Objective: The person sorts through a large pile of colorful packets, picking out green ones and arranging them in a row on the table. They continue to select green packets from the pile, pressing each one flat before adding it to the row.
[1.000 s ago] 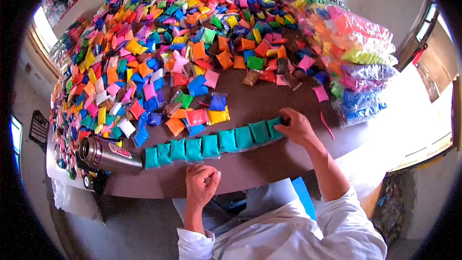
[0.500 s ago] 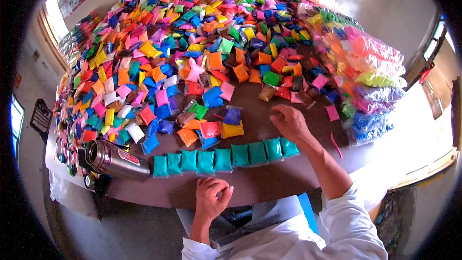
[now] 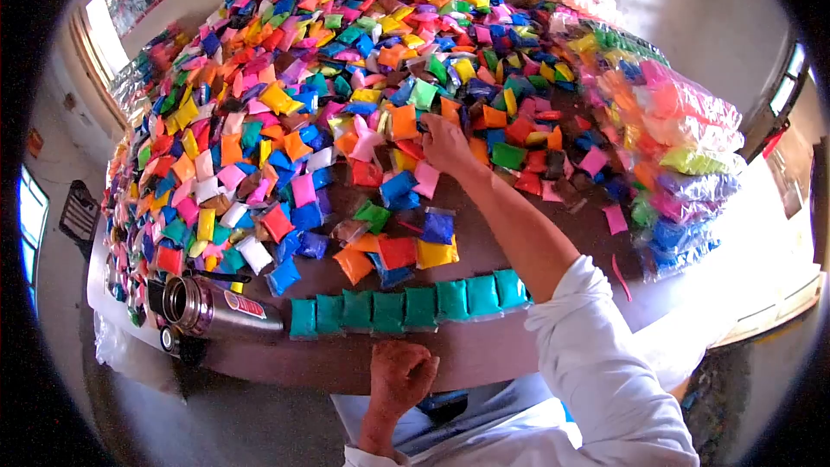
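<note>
My right hand (image 3: 448, 145) reaches across the table into the near edge of a big heap of small colored packets (image 3: 279, 99). Its fingers point down among the packets, right beside an orange packet (image 3: 403, 122), and the back of the hand hides the fingertips. At the table's front edge my left hand (image 3: 402, 376) rests in a loose fist, with nothing showing in it. Just beyond that fist, a row of teal packets (image 3: 420, 306) lies side by side, its right end partly behind my right forearm.
An open steel thermos (image 3: 226, 310) lies on its side left of the row. Clear bags full of colored packets (image 3: 692, 143) are stacked at the right. A thin pink strip (image 3: 621, 278) lies on the brown tabletop (image 3: 328, 361) near the right side.
My right hand has moved forward and left, from above the tabletop to the heap's edge. My left hand stays by the front edge, still closed. The view has shifted slightly.
</note>
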The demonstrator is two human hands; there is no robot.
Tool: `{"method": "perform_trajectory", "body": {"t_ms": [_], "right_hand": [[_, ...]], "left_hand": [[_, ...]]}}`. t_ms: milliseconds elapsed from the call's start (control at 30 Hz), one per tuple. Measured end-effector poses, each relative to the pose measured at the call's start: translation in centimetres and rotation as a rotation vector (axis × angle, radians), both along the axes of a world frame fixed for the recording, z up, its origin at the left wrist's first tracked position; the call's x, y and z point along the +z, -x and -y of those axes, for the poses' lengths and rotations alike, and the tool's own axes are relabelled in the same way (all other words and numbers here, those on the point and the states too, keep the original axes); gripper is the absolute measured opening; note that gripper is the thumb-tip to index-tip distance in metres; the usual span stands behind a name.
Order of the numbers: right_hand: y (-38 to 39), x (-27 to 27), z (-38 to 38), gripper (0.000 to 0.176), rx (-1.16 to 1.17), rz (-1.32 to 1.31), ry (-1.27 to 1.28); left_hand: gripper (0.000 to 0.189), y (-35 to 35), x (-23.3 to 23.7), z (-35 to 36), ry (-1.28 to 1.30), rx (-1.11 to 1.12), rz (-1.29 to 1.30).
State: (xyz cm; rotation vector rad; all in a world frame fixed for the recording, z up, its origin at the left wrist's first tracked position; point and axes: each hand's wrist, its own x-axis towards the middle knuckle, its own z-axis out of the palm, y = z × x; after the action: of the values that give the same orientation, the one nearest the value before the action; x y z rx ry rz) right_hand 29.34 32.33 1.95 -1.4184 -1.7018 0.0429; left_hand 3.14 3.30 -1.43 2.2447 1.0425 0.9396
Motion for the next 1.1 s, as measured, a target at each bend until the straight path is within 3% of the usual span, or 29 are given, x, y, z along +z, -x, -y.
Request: {"method": "perform_trajectory", "body": {"t_ms": [100,200,333,567,667,733,767,833,867,933,1100], "right_hand": [[-0.2,-0.1,-2.5,0.043,-0.026,-0.007,0.048],[-0.5,1.3,-3.6,0.054,-0.092,0.054,0.337],[-0.5,1.8,-4.7,0.059,-0.142,0.114,0.466],[-0.1,0.1,-5.5,0.047,-0.242,0.006,0.323],[-0.8,0.7,-4.3,0.035,-0.169,-0.076,0.216],[-1.6,0.6,-2.6,0.031,0.038,-0.541,0.308],[-1.9,0.5,-1.5,0.031,0.037,-0.532,0.306],[-2.0,1.0,2.6,0.029,0.282,-0.947,0.371],[-2.0,1.5,4.8,0.029,0.274,-0.936,0.370],[-1.3,3.8,10.1,0.033,0.448,-1.182,0.426],[-0.9,2.3,19.7,0.042,0.608,-0.957,0.426]], "left_hand": [[0.014,-0.2,-0.2,0.0,-0.003,0.008,0.038],[0.014,-0.3,0.5,-0.1,0.001,0.008,0.048],[0.014,-0.3,0.8,0.0,0.094,0.002,0.037],[0.013,-0.2,1.0,-0.2,0.097,-0.010,-0.019],[0.012,-0.2,0.7,0.1,0.029,0.013,0.009],[0.012,-0.3,0.9,0.2,0.036,0.022,0.015],[0.011,-0.3,1.2,0.2,0.044,0.033,0.014],[0.011,-0.2,0.8,0.0,0.032,0.019,0.004],[0.011,-0.1,0.7,0.0,0.025,0.007,-0.016],[0.013,-0.3,1.3,0.2,0.050,0.010,0.019],[0.015,-0.2,0.6,0.2,0.069,0.013,0.128]]}}
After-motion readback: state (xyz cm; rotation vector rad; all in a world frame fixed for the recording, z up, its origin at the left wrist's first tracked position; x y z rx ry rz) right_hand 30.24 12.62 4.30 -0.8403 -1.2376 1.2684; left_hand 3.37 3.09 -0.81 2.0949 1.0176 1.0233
